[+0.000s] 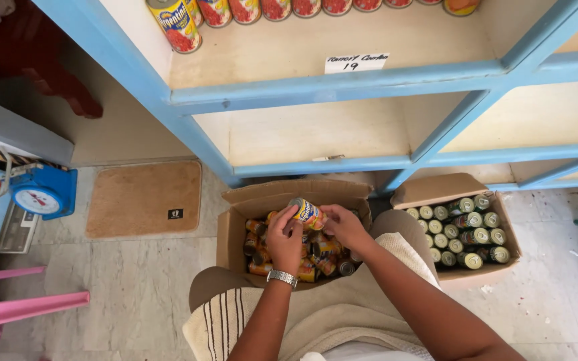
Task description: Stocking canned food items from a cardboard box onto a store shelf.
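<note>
Head view: both hands, left hand [284, 235] and right hand [344, 226], close their fingers round one can [307, 213], lifted clear above the near box [232, 227] of loose cans.

Two bare forearms with no sleeves. The left hand [284, 239] has a silver metal-link wristwatch [281, 277] at the wrist; the right hand [344, 226] wears nothing. A beige cloth [225, 321] with thin dark stripes drapes over tan-clad knees.
</note>
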